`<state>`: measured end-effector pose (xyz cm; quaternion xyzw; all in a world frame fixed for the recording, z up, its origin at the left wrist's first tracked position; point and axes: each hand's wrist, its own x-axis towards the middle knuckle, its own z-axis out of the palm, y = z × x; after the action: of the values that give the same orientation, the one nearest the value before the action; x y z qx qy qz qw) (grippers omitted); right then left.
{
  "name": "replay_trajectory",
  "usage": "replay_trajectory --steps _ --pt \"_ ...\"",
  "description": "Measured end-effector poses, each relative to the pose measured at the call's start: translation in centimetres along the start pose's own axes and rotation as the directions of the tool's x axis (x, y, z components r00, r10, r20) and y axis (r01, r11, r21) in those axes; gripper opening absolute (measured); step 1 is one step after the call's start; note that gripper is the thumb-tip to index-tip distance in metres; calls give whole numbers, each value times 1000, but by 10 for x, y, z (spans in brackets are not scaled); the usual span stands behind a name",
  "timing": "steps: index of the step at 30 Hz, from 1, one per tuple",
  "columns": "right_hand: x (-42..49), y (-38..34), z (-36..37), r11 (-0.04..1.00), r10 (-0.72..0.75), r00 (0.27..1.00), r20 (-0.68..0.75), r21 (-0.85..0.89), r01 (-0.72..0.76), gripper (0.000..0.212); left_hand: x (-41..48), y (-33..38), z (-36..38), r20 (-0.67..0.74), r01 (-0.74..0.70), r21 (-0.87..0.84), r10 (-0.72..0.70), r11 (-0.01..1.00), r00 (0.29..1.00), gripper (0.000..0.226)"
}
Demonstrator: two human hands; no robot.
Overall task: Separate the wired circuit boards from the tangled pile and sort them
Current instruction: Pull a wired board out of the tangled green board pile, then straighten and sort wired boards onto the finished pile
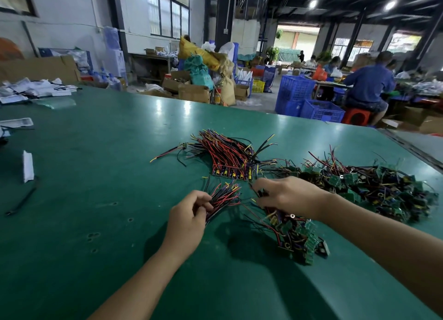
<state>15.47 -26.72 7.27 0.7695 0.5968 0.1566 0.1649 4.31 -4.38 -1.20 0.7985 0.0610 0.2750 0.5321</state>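
On the green table (100, 166) my left hand (189, 214) grips a small bundle of red and black wires (223, 197) that fans up to the right. My right hand (287, 195) pinches dark wires at the top of a small clump of green circuit boards (299, 233) lying below it. A large tangled pile of wired boards (383, 188) spreads to the right. A sorted stack of boards (230, 156) with wires laid side by side lies just beyond my hands.
A white folded piece (28, 166) and a black strip (21, 202) lie at the left. White packets (36, 89) sit at the far left corner. Blue crates (309, 101) and a seated person (369, 87) are beyond the table's far edge.
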Motion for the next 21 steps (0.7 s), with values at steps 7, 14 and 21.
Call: replay_trajectory --steps 7,14,21 --pt "-14 -1 10 999 52 956 288 -13 -50 27 6 -18 -1 -45 26 353 -10 935 999 29" --pt "-21 -8 25 977 59 939 340 176 -125 60 4 -28 0 47 81 468 -117 880 992 63" --pt "-20 -15 22 956 157 952 263 202 -213 58 2 -30 -1 40 30 656 -75 754 996 65"
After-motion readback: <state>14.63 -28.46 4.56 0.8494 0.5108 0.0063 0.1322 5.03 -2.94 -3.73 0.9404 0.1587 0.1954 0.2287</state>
